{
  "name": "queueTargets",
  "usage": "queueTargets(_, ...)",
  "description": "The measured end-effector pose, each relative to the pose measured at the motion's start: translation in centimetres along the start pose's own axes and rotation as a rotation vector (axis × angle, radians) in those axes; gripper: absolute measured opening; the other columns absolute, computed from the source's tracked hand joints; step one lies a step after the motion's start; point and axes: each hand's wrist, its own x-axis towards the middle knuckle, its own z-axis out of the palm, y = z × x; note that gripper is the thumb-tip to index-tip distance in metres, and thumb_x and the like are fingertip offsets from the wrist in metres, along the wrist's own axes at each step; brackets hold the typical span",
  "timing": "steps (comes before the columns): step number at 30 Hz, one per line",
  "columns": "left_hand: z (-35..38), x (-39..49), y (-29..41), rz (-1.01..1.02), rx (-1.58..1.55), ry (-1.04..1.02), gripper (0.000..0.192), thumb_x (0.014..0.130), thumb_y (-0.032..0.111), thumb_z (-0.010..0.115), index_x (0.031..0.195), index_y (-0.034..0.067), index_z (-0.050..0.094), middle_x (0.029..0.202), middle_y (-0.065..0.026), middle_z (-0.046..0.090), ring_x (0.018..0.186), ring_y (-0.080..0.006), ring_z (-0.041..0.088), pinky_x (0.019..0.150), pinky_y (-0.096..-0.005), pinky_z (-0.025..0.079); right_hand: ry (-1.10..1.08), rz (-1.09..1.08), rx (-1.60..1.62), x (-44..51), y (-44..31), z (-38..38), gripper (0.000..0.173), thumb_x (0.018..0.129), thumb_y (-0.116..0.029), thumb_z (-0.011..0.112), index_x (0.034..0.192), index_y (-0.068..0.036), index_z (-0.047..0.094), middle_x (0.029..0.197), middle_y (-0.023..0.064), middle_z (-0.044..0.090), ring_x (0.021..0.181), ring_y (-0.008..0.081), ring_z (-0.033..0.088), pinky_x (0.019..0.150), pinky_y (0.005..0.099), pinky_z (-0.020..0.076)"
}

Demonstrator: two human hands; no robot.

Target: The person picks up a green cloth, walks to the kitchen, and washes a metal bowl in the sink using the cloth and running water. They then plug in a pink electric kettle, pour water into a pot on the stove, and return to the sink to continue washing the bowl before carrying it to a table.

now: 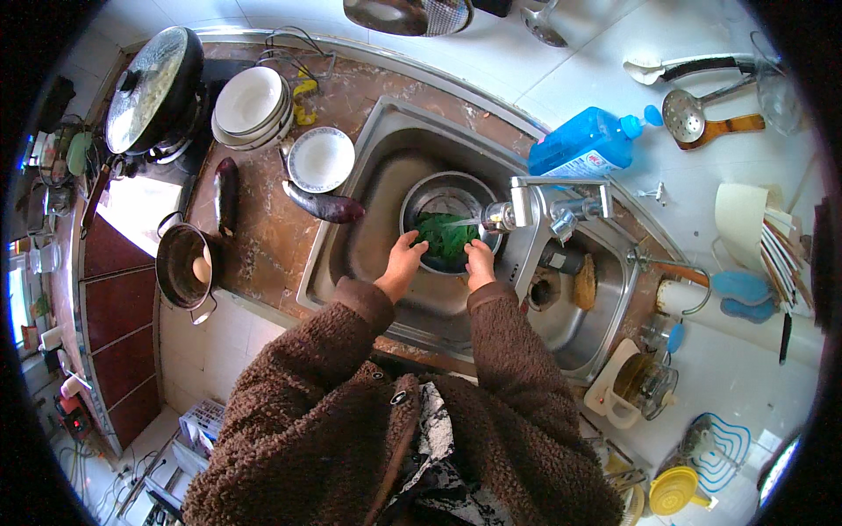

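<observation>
A round metal basin (450, 181) sits in the larger bowl of a steel double sink (368, 164). Green leaves (447, 238) lie inside it, and water runs onto them from the faucet (521, 204). At the basin's near left edge is my left hand (402, 263), its thumb and fingers at the leaves. My right hand (480, 262) is at the near right edge, its fingers also touching the leaves. Whether either hand grips leaves or the rim cannot be made out.
Left on the counter are two eggplants (225, 197) (325, 205), a small white bowl (321, 160), stacked bowls (250, 102) and a pot with eggs (184, 266). A lidded pan (154, 92) stands on the stove. A blue bottle (579, 141) stands behind the faucet.
</observation>
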Motion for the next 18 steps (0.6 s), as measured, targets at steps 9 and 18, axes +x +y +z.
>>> queueTargets(9, -5.0, -7.4, 0.8, 0.034, -0.005, 0.052, 0.037, 0.086, 0.025, 0.058, 0.119, 0.008, 0.052, 0.105, -0.0022, 0.055, 0.092, -0.0119, 0.048, 0.08, -0.0282, 0.041, -0.02, 0.134, 0.177, -2.1, 2.9, -0.7, 0.028, 0.076, -0.018, 0.064, 0.102, -0.01, 0.055, 0.09, 0.0022, 0.048, 0.079, 0.0163, 0.043, 0.068, 0.0332, 0.0384)
queueTargets(18, -9.2, -10.1, -0.2, 0.209, 0.078, 0.048, 0.036, 0.086, 0.013, 0.056, 0.119, 0.001, 0.052, 0.114, -0.0054, 0.056, 0.106, -0.0154, 0.052, 0.092, -0.0297, 0.041, -0.076, 0.34, 0.186, 1.0, 3.9, 0.0, 0.043, 0.069, -0.029, 0.066, 0.108, -0.024, 0.05, 0.11, -0.0021, 0.047, 0.092, 0.017, 0.044, 0.074, 0.0347, 0.0387)
